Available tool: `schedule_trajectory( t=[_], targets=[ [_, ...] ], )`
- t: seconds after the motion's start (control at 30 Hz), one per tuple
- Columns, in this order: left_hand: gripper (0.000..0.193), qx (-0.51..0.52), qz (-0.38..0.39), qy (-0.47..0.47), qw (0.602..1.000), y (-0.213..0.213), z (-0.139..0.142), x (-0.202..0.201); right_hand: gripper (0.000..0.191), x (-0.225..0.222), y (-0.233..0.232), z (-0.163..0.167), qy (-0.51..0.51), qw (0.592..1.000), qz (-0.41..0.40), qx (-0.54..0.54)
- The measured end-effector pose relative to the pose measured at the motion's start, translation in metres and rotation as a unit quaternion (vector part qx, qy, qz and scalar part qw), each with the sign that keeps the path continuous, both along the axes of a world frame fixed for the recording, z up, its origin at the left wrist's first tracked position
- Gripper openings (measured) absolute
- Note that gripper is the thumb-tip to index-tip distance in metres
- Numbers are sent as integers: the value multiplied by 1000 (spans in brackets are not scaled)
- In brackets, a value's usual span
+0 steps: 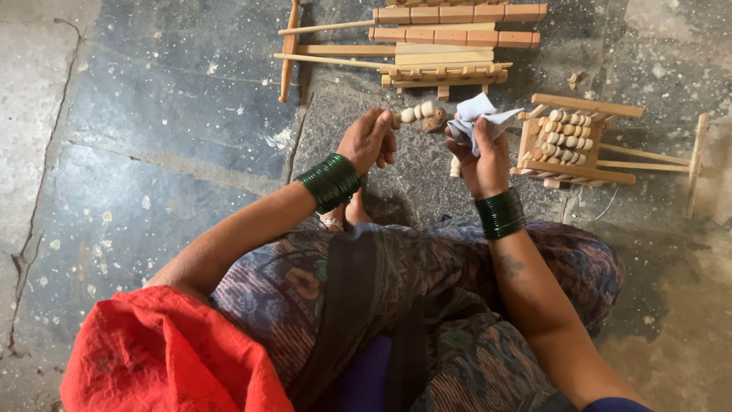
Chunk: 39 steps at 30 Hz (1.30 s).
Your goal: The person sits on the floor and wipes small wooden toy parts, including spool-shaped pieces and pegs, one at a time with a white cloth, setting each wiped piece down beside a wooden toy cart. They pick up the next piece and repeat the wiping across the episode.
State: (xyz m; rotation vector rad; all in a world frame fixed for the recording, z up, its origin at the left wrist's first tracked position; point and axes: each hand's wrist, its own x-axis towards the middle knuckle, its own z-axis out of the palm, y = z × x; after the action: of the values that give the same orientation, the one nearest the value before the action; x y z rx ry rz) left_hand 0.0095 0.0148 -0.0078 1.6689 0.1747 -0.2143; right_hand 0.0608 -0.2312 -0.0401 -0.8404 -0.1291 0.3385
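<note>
My left hand (pixel 369 140) grips a short wooden rod strung with round beads (pixel 420 112), held out in front of my lap. My right hand (pixel 480 156) is closed around a crumpled white cloth (pixel 476 113), which sits just right of the beaded rod's tip; a small wooden piece also pokes out under that hand. Both wrists wear stacks of dark green bangles (pixel 331 181). I sit on the stone floor with patterned fabric over my legs.
A small wooden frame filled with several beads (pixel 568 137) lies to the right, with a long handle stick (pixel 695 164). Larger wooden frames and rods (pixel 446 42) lie farther ahead. A red cloth (pixel 164 355) lies at lower left.
</note>
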Motion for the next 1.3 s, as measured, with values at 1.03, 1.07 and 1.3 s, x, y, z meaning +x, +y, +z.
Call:
schedule_trajectory(
  t=[1.03, 1.07, 1.3],
  targets=[
    [21, 393, -300, -192, 848, -18, 21, -9, 34, -36, 32, 4, -412, 729, 35, -545],
    [22, 394, -299, -190, 848, -17, 20, -8, 36, -32, 31, 4, -402, 738, 37, -540],
    [33, 384, -256, -211, 862, -15, 24, -9, 31, -21, 25, -7, -364, 786, 38, -499]
  ],
)
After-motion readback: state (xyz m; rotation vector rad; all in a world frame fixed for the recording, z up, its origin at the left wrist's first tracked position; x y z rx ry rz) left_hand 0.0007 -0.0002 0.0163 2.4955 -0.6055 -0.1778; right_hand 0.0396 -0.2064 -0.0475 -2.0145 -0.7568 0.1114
